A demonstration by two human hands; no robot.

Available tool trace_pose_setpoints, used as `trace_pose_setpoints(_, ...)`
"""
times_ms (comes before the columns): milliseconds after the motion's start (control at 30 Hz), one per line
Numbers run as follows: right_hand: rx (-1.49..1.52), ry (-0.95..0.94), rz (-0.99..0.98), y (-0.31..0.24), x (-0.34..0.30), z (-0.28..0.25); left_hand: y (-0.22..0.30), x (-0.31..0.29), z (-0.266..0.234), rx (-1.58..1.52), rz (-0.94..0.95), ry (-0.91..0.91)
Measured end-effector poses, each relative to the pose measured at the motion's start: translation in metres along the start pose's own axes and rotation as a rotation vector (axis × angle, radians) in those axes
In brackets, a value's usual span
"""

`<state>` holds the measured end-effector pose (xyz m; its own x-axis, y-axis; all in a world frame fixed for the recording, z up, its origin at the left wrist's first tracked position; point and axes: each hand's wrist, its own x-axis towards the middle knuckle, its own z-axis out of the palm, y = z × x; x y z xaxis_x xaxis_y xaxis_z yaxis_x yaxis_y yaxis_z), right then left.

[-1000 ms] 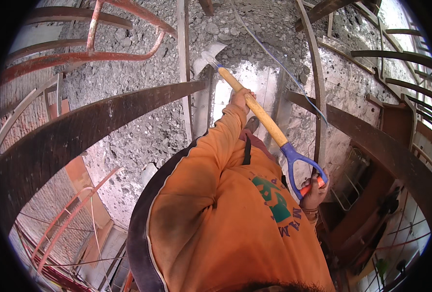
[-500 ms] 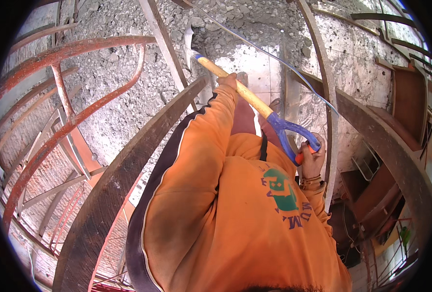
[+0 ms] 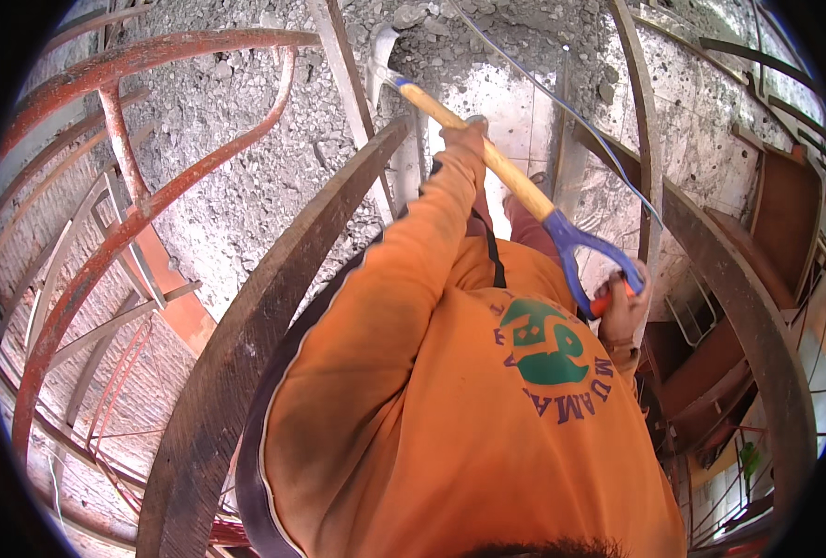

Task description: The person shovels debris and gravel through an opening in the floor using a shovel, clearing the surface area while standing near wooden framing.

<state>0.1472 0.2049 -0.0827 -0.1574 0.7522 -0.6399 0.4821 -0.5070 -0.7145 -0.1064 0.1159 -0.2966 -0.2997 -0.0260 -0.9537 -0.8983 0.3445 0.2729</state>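
A shovel point(image 3: 525, 191) with a yellow wooden shaft, blue Y-shaped handle and red crossgrip slants across the view. My left hand point(image 3: 466, 139) is closed round the middle of the shaft, knuckles up. My right hand point(image 3: 625, 312) is wrapped round the red crossgrip at the near right end. At the far left end, the metal blade point(image 3: 380, 58) shows mostly edge-on against grey rubble point(image 3: 246, 158). Whether the blade touches the rubble, I cannot tell.
Dark wooden beams point(image 3: 273, 270) run along both sides of me. Curved red metal rails point(image 3: 153, 200) stand at left. A thin blue cable point(image 3: 580, 139) crosses at far right. Brown wooden furniture point(image 3: 776, 214) is stacked at right. Dirty white floor tiles point(image 3: 501, 93) show beyond the shaft.
The whole view has shifted, with beams and rails now higher and farther right in the picture. Shovel and hands appear farther right. Both hands keep their grip on the shovel.
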Motion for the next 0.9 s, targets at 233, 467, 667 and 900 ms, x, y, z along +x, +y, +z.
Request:
trace_pose_setpoints(233, -0.064, 0.011, -0.101, -0.048, -0.002, -0.026, -0.06, 0.025, 0.048, -0.051, 0.177, 0.086)
trace_pose_setpoints(467, -0.036, 0.038, -0.141, -0.015, -0.01, -0.068, -0.073, -0.027, 0.06, -0.221, 0.121, 0.027)
trace_pose_setpoints(667, -0.055, -0.045, -0.139, -0.029, 0.016, -0.035, -0.05, -0.006, 0.039, -0.109, 0.176, 0.196)
trace_pose_setpoints(900, -0.044, -0.09, -0.159, -0.04, 0.041, -0.054, -0.052, 0.003, 0.056, -0.058, 0.208, 0.248)
